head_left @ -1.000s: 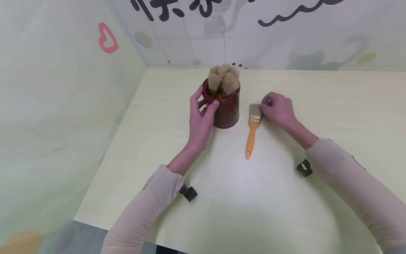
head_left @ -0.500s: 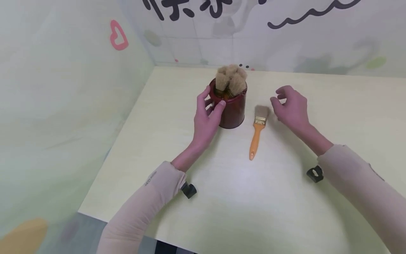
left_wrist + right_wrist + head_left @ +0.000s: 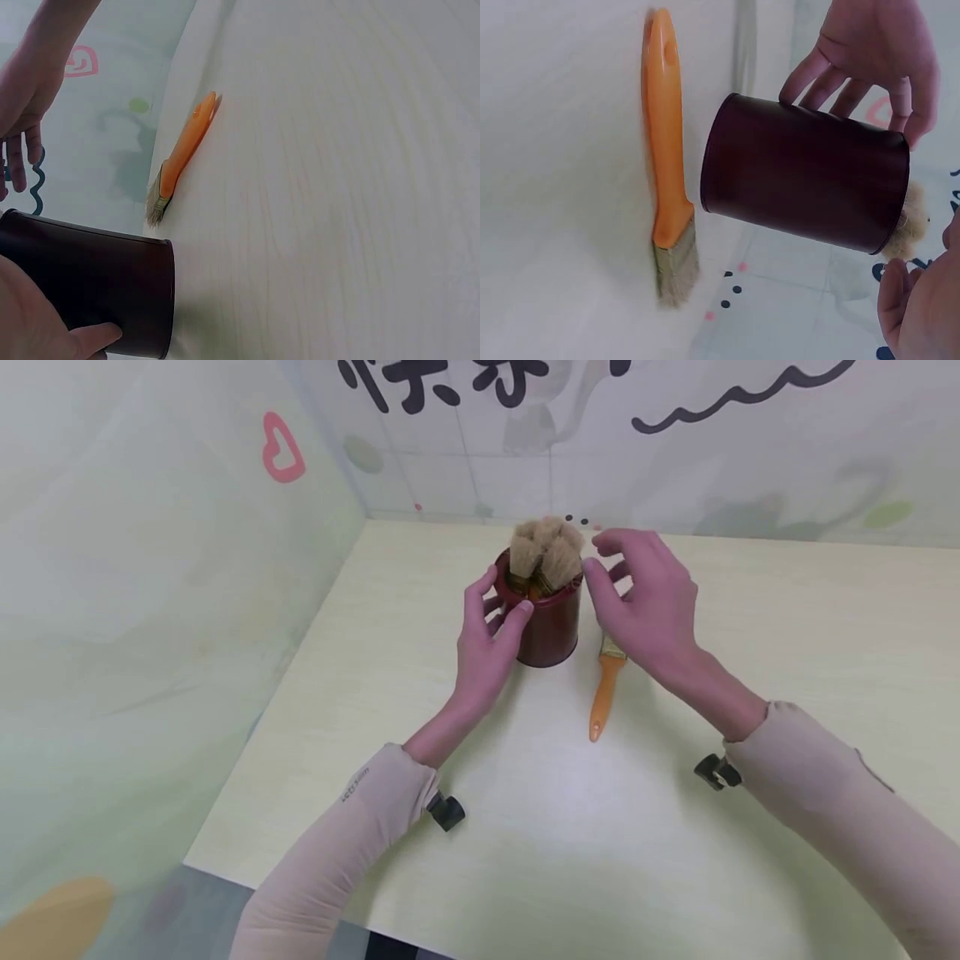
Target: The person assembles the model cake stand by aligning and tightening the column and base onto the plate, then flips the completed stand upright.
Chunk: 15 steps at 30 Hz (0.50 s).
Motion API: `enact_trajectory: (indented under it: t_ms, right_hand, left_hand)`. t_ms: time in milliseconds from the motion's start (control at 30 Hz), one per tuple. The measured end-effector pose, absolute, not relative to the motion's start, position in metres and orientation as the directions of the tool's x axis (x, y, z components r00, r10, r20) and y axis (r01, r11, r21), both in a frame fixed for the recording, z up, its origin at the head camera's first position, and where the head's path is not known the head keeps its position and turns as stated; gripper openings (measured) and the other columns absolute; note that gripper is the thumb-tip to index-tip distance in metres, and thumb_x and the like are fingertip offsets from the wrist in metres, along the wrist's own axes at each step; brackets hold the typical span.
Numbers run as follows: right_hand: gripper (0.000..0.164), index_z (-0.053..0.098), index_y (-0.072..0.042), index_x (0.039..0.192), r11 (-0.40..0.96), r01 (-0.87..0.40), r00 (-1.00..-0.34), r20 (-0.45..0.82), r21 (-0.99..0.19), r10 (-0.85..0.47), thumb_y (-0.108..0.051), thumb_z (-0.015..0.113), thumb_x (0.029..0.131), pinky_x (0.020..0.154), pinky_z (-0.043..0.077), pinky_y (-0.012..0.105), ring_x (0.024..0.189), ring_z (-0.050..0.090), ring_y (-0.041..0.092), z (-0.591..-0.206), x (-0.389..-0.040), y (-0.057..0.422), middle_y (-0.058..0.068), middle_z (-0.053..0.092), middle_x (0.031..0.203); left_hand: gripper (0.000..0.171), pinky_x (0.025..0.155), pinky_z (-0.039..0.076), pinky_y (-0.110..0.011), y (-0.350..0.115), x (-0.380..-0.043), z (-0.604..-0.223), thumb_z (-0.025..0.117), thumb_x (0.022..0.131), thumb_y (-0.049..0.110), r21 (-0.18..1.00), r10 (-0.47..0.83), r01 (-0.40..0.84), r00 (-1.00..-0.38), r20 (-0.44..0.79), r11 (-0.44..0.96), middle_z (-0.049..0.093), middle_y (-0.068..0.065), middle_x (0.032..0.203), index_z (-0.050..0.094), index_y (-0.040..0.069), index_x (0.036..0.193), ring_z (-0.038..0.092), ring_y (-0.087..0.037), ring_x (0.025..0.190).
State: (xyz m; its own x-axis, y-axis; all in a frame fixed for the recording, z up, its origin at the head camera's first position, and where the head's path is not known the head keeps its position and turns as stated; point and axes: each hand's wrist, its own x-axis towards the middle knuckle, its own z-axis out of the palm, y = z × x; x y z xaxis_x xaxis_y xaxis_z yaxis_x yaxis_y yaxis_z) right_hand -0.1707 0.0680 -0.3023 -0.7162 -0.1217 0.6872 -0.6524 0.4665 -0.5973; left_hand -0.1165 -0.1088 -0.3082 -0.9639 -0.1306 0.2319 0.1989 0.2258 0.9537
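A dark red cylindrical cup (image 3: pixel 551 631) stands upright on the table, holding several paintbrushes, bristles up (image 3: pixel 547 547). My left hand (image 3: pixel 483 652) grips the cup from its left side, with the thumb at the front by the rim. Beside the cup's rim and bristles, my right hand (image 3: pixel 648 602) hovers with loosely bent fingers and nothing visible between them. Under that hand a paintbrush (image 3: pixel 603 693) with an orange handle lies on the table; its bristles are hidden in the head view. The right wrist view shows the whole loose paintbrush (image 3: pixel 667 135) next to the cup (image 3: pixel 810 172).
The pale table (image 3: pixel 420 877) meets a printed backdrop (image 3: pixel 750 460) behind the cup and another backdrop wall (image 3: pixel 150 610) at the left. Small black wrist mounts (image 3: pixel 447 812) hang from both sleeves.
My right hand drew back from the loose brush's bristles, then moved left and up to beside the cup's rim. The left hand stays on the cup. The head view shifted slightly.
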Motion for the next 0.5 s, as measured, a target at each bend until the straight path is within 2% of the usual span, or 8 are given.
enact_trajectory:
  t_ms: [167,333,500]
  right_hand:
    - [0.023,0.064,-0.004,0.103,0.471,-0.730,-0.619,0.771,-0.495,-0.148,-0.020,0.058,0.087,0.055,0.049,0.029,0.078,0.062,0.017,-0.295,-0.175,0.054,0.007,0.060,0.101]
    - [0.021,0.064,-0.003,0.099,0.465,-0.757,-0.578,0.803,-0.460,-0.145,-0.020,0.058,0.088,0.056,0.047,0.026,0.081,0.061,0.016,-0.293,-0.178,0.044,0.009,0.058,0.100]
    - [0.022,0.065,-0.003,0.097,0.453,-0.771,-0.554,0.822,-0.447,-0.131,-0.021,0.060,0.087,0.054,0.046,0.029,0.080,0.056,0.019,-0.290,-0.181,0.034,0.013,0.054,0.105]
  left_hand:
    - [0.055,0.091,0.044,-0.030,-0.111,-0.116,-0.306,0.056,0.090,0.021,0.956,-0.135,0.181,-0.967,0.216,0.229,0.039,0.000,0.138,0.030,0.012,0.139,0.045,-0.018,0.115]
    - [0.056,0.090,0.044,-0.030,-0.111,-0.116,-0.306,0.056,0.090,0.022,0.966,-0.135,0.152,-0.974,0.182,0.209,0.039,0.002,0.138,0.031,0.015,0.139,0.045,-0.018,0.115]
    - [0.056,0.090,0.045,-0.029,-0.112,-0.115,-0.303,0.057,0.089,0.021,0.971,-0.131,0.145,-0.977,0.171,0.189,0.038,0.003,0.138,0.031,0.014,0.139,0.045,-0.019,0.115]
